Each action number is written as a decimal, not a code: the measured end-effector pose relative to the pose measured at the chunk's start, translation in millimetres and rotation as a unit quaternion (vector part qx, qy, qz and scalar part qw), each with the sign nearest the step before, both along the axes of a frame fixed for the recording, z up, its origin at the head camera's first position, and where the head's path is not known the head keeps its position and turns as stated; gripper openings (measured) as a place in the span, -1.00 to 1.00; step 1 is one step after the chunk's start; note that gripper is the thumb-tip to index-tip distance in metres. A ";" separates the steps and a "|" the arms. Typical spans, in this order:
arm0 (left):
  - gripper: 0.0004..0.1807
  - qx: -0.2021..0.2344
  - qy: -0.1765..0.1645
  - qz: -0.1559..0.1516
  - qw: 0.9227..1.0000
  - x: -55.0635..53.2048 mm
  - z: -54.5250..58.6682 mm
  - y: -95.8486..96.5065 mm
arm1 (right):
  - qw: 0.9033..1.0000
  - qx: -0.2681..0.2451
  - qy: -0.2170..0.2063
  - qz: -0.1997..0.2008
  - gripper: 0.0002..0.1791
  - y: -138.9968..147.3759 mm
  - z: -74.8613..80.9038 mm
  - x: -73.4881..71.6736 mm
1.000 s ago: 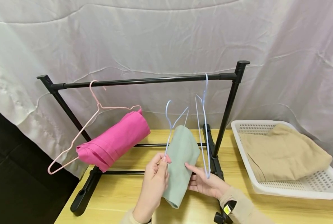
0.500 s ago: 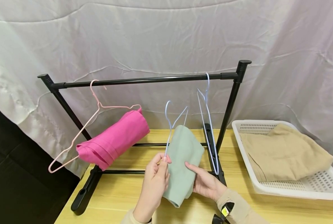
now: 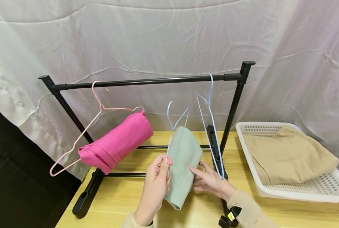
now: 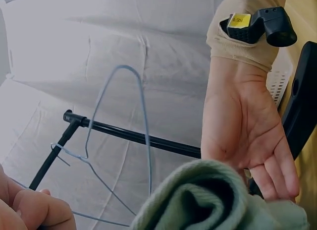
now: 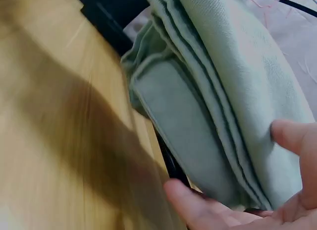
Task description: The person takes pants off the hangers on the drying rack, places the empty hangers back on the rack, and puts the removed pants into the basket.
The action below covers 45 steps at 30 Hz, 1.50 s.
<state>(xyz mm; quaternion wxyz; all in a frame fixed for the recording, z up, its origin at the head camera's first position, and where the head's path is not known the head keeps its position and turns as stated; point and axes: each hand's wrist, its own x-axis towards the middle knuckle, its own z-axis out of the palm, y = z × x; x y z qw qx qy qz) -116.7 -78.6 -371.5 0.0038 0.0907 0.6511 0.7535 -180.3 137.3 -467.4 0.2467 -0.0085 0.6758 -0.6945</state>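
Note:
My left hand [image 3: 157, 182] pinches the side of a light blue wire hanger [image 3: 170, 123] between thumb and fingers. A folded pale green cloth garment [image 3: 183, 164] hangs over this hanger's lower bar, and its stacked layers show in the right wrist view. My right hand [image 3: 213, 183] is at the garment's right edge, its thumb touching the front and the other fingers loosely extended beside and behind it. In the left wrist view the garment's rolled end [image 4: 203, 195] shows in front of the right palm [image 4: 242, 126].
A black rack [image 3: 158, 81] stands on the wooden table [image 3: 123, 196]. From its rail hang a pink hanger [image 3: 85, 133] bearing a bright pink folded garment [image 3: 118, 142], and another blue hanger [image 3: 212, 126] close above my right hand. A white basket [image 3: 311, 198] with beige cloth [image 3: 289, 155] sits at right.
The garment's right edge swung out to the right, then came back in. My right fingers have loosened and show beside the cloth. The blue hanger on the rail has swung slightly.

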 end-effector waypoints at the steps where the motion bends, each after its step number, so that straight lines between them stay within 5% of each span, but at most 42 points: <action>1: -0.62 0.000 -0.001 -0.001 1.000 0.1 0.3 -0.1 | 1.000 0.009 0.007 -0.002 0.01 1.1 1.1 0.5; 5: -0.60 -0.006 0.000 -0.004 1.000 0.2 0.9 -0.6 | 0.999 0.036 0.034 0.007 0.04 5.8 5.4 3.2; 9: -0.62 -0.012 0.004 -0.002 1.000 0.0 1.4 -1.1 | 0.997 0.057 0.045 0.032 -0.25 7.0 5.4 5.0; 14: -0.63 -0.014 0.009 0.000 1.000 -0.2 2.1 -0.6 | 0.996 0.030 0.011 0.078 -0.32 3.6 1.8 6.4; 18: -0.63 -0.016 0.011 0.000 1.000 -0.4 2.0 -0.9 | 0.998 0.022 -0.004 0.054 -0.40 0.1 0.8 7.1; 25: -0.65 -0.014 0.012 0.004 1.000 -0.8 0.4 -1.9 | 0.998 0.059 0.033 0.020 -0.45 -0.6 2.1 6.5; 35: -0.64 -0.017 0.013 0.008 1.000 -1.8 -0.3 -2.9 | 0.999 -0.031 0.009 0.013 -0.58 1.3 -2.1 0.7; 39: -0.65 -0.013 0.010 0.006 1.000 -1.3 1.1 -3.0 | 0.999 -0.046 0.007 -0.002 -0.48 -2.6 -3.0 -2.2; 45: -0.62 -0.012 0.009 -0.006 1.000 2.8 6.9 -2.9 | 0.995 -0.094 -0.042 -0.008 0.03 -13.5 -4.7 -0.8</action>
